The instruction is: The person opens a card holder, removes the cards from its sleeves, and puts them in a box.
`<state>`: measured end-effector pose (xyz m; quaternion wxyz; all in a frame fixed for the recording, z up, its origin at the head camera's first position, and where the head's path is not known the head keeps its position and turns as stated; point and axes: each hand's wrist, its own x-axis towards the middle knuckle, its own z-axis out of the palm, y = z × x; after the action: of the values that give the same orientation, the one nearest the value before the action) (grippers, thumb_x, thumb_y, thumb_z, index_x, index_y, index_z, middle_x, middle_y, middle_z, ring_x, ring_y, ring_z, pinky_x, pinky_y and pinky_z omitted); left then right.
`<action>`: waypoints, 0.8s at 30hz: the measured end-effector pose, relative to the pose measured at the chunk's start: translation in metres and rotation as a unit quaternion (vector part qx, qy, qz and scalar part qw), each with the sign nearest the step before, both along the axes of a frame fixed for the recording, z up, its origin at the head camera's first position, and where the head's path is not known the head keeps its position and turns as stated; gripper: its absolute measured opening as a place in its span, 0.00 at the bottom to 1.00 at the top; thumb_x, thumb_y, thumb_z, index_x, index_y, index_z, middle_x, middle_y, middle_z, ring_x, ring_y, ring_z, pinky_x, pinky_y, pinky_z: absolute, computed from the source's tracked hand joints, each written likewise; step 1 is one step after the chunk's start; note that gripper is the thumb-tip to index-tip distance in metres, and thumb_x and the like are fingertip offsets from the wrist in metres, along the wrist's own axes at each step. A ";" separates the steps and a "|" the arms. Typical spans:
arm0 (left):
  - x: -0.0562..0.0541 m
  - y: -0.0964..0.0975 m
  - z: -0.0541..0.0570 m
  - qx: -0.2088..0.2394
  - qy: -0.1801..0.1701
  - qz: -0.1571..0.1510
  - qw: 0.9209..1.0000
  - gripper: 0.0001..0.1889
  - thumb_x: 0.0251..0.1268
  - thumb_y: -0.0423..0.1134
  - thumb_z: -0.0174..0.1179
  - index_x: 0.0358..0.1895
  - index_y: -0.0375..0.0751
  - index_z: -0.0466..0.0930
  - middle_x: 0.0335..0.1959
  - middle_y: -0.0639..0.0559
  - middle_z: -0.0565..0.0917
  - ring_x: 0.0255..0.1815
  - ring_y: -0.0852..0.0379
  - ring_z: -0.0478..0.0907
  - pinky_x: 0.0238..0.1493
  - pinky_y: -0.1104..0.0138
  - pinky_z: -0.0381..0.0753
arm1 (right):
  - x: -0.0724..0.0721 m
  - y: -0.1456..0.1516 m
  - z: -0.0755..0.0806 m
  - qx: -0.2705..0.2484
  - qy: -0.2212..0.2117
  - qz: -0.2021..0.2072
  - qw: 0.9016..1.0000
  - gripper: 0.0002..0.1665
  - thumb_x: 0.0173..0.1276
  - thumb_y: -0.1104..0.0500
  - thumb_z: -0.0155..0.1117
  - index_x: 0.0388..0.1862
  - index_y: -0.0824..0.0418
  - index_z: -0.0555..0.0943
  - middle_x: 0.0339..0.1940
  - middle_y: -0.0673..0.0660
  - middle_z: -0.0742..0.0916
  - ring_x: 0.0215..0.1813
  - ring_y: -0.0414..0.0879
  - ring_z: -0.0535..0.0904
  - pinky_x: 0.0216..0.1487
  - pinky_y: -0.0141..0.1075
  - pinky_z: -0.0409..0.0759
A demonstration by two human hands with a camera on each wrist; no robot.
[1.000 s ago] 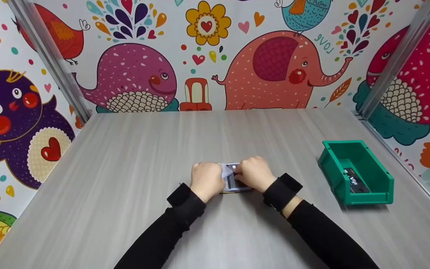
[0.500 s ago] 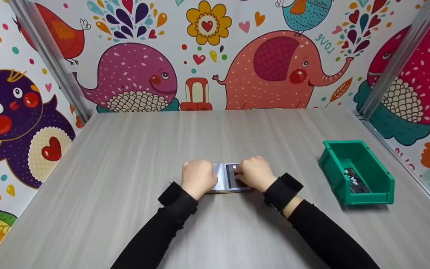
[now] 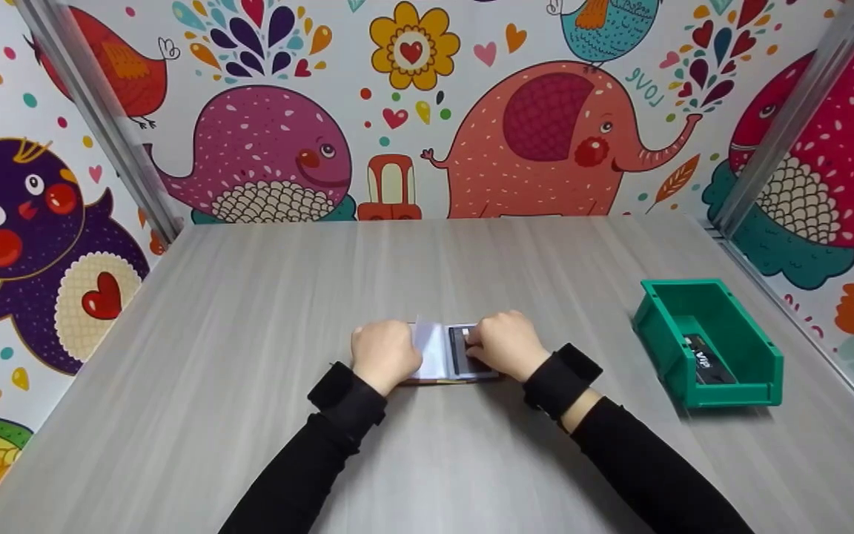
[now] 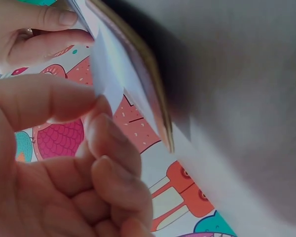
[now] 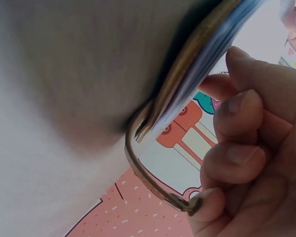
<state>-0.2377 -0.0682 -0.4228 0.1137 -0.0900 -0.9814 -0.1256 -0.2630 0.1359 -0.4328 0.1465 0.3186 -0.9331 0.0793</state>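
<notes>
A small card holder (image 3: 433,354) lies spread on the table, with clear plastic sleeve pages and a brown cover. A dark card (image 3: 459,351) shows in its right-hand side. My left hand (image 3: 386,356) is at the holder's left side, its thumb and forefinger pinching a clear sleeve page (image 4: 106,74). On the right side, my right hand (image 3: 508,345) grips the holder, fingers curled, with a fingertip on the dark card. The right wrist view shows the thumb at the page edges and the little finger beside the brown closing strap (image 5: 155,181). The hands hide both outer ends.
A green plastic bin (image 3: 664,341) stands at the right of the table (image 3: 249,319), with a black card (image 3: 707,360) marked VIP inside. Patterned walls (image 3: 405,111) close off the back and sides.
My left hand has moved left, drawing a clear page over from the middle, so the holder's left side shows more. My right hand has stayed in place.
</notes>
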 end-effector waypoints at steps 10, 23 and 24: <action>-0.004 -0.002 -0.002 -0.007 -0.055 0.017 0.998 0.09 0.44 0.35 0.62 0.15 0.45 0.72 0.21 0.50 0.80 0.26 0.47 0.78 0.38 0.54 0.71 | -0.001 0.000 -0.001 -0.001 -0.004 0.003 1.000 0.16 0.52 0.58 0.77 0.13 0.53 0.78 0.15 0.50 0.81 0.20 0.49 0.76 0.27 0.46 0.71; -0.006 -0.001 -0.006 -0.029 -0.081 0.021 0.996 0.04 0.45 0.36 0.63 0.20 0.43 0.78 0.26 0.48 0.83 0.31 0.45 0.81 0.40 0.52 0.73 | -0.001 0.000 -0.001 0.006 -0.008 -0.005 1.000 0.16 0.53 0.56 0.78 0.14 0.53 0.79 0.15 0.50 0.80 0.20 0.48 0.76 0.27 0.45 0.72; -0.006 -0.001 -0.006 -0.031 -0.082 0.021 0.996 0.04 0.46 0.36 0.63 0.20 0.43 0.78 0.26 0.48 0.83 0.32 0.45 0.81 0.39 0.52 0.73 | -0.001 -0.001 0.000 0.007 -0.008 -0.006 1.000 0.16 0.53 0.56 0.78 0.14 0.53 0.79 0.15 0.49 0.80 0.20 0.48 0.76 0.27 0.45 0.72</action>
<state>-0.2438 -0.0695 -0.4285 0.0322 -0.0620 -0.9925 -0.1001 -0.2639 0.1354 -0.4332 0.1368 0.3132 -0.9369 0.0742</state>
